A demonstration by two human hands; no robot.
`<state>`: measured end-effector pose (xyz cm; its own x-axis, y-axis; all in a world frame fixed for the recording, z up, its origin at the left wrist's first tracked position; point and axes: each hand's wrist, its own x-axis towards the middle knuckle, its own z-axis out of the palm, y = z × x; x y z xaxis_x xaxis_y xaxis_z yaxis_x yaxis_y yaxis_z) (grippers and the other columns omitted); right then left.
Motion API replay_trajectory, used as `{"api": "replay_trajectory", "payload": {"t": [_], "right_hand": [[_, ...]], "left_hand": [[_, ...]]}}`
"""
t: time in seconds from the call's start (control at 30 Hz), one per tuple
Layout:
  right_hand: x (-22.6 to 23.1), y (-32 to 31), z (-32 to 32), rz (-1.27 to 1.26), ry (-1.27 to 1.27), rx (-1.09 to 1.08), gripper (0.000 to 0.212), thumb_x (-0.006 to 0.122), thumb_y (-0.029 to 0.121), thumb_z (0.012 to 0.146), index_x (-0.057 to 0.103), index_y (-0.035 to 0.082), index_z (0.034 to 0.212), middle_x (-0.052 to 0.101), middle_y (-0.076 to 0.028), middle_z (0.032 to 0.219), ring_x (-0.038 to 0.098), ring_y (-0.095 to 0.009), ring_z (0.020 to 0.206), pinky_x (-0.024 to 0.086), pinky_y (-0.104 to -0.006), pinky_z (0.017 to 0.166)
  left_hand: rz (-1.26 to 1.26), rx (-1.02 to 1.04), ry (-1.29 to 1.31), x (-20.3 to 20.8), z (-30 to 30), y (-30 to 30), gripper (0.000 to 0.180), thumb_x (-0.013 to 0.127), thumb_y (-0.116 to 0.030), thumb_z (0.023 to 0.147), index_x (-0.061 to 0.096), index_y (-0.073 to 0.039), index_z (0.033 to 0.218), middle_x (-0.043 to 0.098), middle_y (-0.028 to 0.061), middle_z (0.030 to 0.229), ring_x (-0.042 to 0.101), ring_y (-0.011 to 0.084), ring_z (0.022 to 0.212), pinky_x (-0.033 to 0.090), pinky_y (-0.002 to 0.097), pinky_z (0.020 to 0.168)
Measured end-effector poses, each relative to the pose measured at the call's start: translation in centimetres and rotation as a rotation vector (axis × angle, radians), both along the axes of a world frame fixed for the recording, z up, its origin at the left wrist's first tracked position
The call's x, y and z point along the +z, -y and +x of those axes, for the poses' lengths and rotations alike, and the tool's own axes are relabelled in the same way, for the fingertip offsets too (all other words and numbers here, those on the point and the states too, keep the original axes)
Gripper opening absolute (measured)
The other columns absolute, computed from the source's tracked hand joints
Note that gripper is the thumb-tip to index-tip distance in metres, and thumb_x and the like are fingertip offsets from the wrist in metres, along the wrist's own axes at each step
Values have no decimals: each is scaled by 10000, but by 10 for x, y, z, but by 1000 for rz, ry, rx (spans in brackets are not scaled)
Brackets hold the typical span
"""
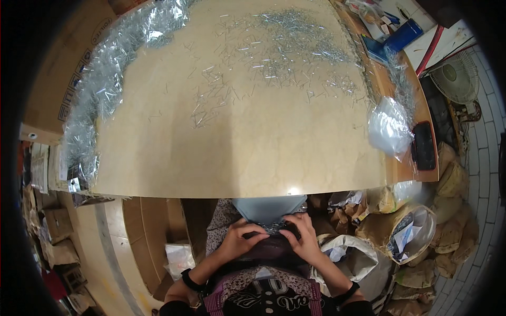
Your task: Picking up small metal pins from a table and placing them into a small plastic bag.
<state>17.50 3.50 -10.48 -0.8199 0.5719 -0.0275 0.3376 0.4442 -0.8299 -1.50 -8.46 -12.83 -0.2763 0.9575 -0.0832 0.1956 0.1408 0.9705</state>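
Close to my body, below the table's near edge, a blue-grey plastic tray or basin (269, 208) sits partly under the tabletop. My left hand (243, 238) is at its near left side, fingers curled and thumb pointing inward. Opposite it, my right hand (301, 235) is bent the same way at the near right side. A patch of small shiny metal bits (273, 228) shows between the two hands. Both hands look closed, but whatever their fingertips pinch is too small to tell. Many thin bent metal pins (284, 50) lie scattered over the far part of the table (295, 152).
Small clear plastic bags (100, 87) are heaped along the table's left edge. At the right edge lie a clear plastic bundle (390, 126) and a black phone (424, 146). Open sacks (406, 234) stand at lower right, a fan (457, 78) beyond. A cardboard box (150, 231) is at left.
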Motion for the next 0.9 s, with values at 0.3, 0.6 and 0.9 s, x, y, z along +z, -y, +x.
{"api": "replay_trajectory", "payload": {"t": [0.3, 0.6, 0.9], "right_hand": [[5, 7, -12, -36, -96, -244, 341, 669, 71, 845, 625, 113, 1181, 569, -115, 1020, 557, -279, 979, 430, -382, 866], [56, -37, -20, 45, 11, 135, 350, 708, 177, 816, 678, 138, 1163, 598, -42, 766, 539, -243, 668, 415, -326, 650], [71, -216, -201, 782, 139, 51, 565, 528, 431, 923, 462, 111, 1383, 345, -176, 1488, 268, -323, 1404, 217, -492, 1140]], "left_hand": [[-7, -100, 85, -6, -4, -1, 93, 755, -97, 786, 732, -123, 872, 715, 9, 864, 549, 163, 751, 453, 294, 703], [18, -260, 16, -19, -10, 16, 87, 699, -20, 812, 690, -36, 897, 701, 76, 896, 671, 221, 868, 523, 307, 786], [127, 885, -350, 69, -155, 34, 18, 663, -19, 831, 676, -32, 828, 687, 82, 872, 645, 148, 790, 518, 260, 679]]}}
